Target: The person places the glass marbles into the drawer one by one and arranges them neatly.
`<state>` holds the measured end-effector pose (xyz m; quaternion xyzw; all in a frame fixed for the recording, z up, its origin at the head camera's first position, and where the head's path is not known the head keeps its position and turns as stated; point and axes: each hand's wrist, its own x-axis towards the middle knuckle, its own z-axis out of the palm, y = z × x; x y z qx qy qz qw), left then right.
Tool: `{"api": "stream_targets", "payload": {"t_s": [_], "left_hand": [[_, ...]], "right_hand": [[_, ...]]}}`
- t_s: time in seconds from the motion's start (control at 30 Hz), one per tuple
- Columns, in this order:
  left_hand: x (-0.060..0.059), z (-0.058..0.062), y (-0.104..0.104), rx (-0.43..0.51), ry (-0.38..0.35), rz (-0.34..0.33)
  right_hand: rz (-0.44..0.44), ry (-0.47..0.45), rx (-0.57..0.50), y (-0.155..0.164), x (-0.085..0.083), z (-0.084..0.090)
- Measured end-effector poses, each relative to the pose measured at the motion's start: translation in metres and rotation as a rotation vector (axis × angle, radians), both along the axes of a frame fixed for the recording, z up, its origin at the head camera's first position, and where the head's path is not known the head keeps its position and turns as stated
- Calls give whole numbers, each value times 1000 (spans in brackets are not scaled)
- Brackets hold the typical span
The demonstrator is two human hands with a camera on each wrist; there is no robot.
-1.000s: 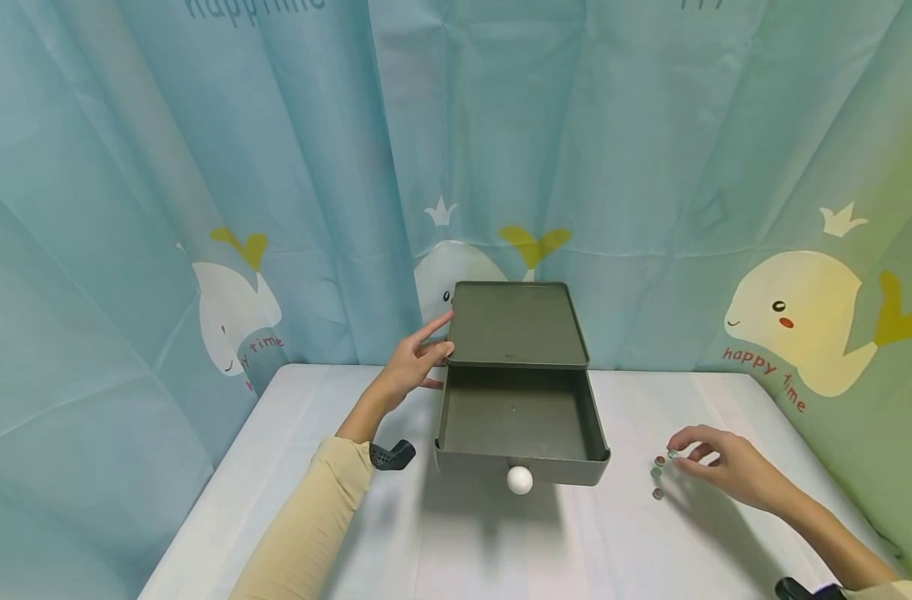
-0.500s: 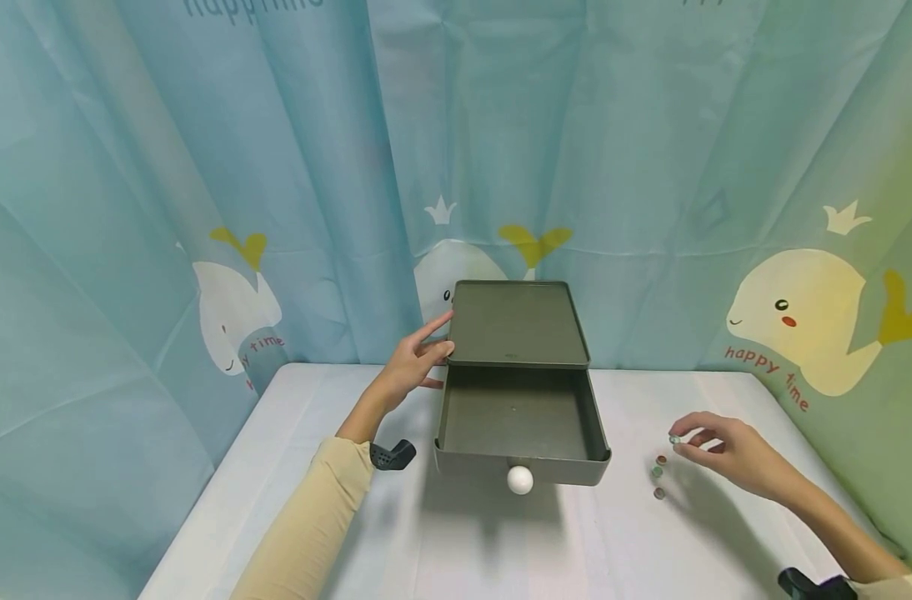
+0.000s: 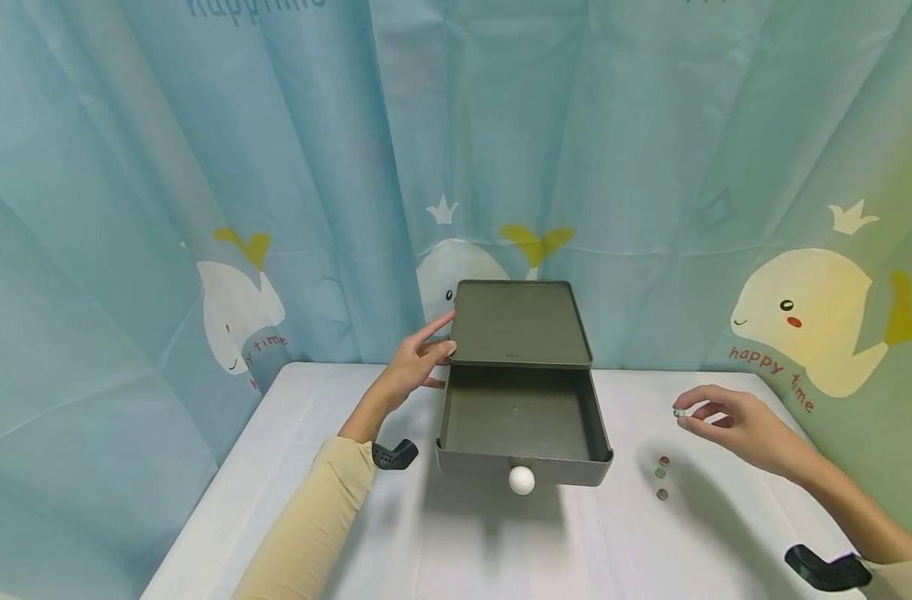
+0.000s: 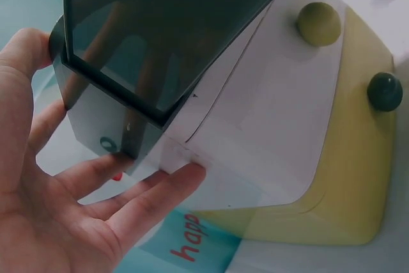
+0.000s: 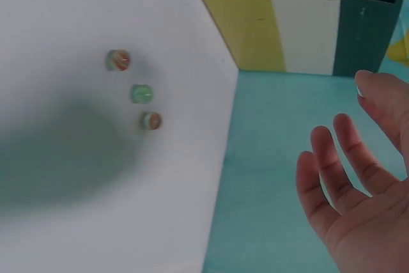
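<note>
Marble point(image 3: 678, 412) pinched between thumb and forefinger of right hand point(image 3: 734, 425), lifted above table point(image 3: 276, 467), right of open drawer point(image 3: 519, 429). Three more marbles point(image 3: 661, 477) lying on table below, near drawer's front right corner. Left hand point(image 3: 414, 362) resting with straight fingers against drawer box point(image 3: 519, 325), at its left edge. White knob point(image 3: 521, 480) on drawer front.

**Even light, soft wrist views**

Your head view is bright and evenly lit from above; the drawer box point(image 3: 522, 417) throws a soft shadow forward onto the table point(image 3: 501, 542). Curtain lines bow at the edges. Both wrist views are blurred, with a broad dim shadow beside the marbles point(image 5: 141, 93).
</note>
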<state>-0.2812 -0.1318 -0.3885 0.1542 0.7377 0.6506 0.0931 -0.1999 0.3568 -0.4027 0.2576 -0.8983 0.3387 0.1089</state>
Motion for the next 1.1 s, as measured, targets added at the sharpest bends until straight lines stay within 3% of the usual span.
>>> {"api": "stream_targets", "payload": {"t_s": [0.23, 1.1], "left_hand": [[0, 0, 1, 4, 3, -5], [-1, -3, 0, 8, 17, -8]], "right_hand": [[15, 35, -26, -5, -5, 21], [8, -58, 109, -32, -9, 88]]}}
